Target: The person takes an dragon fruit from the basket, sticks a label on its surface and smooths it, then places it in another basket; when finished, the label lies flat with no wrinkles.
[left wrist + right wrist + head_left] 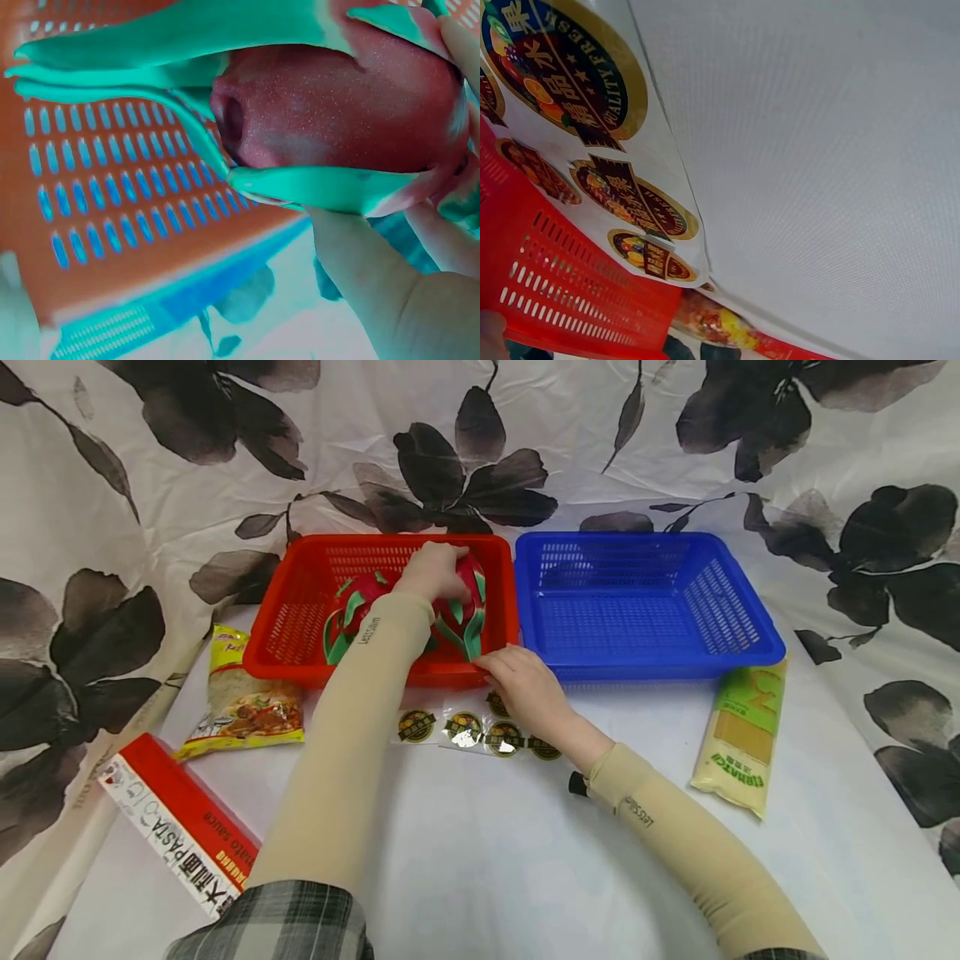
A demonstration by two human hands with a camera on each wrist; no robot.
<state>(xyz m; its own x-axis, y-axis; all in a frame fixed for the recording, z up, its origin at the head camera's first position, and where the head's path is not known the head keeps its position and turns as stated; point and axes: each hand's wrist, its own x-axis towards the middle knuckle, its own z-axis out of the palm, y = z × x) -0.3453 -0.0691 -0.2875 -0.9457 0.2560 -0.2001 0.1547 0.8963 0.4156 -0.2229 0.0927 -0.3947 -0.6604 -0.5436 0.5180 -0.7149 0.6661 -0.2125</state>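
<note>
Head view: left hand (435, 572) grips dragon fruit (468, 606); right hand (525, 689) relaxed beside stickers (465, 728)

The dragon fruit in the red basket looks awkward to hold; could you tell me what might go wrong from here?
The left hand grips the dragon fruit from above; its smooth skin and floppy green scales might let it slip. The right hand rests against the red basket rim, over the sticker sheet, and could crease it.

Two baskets (382, 610) (645, 602), two dragon fruits (468, 602) (352, 610), three food packs (243, 697) (742, 727) (180, 822), one sticker sheet (465, 727).
</note>
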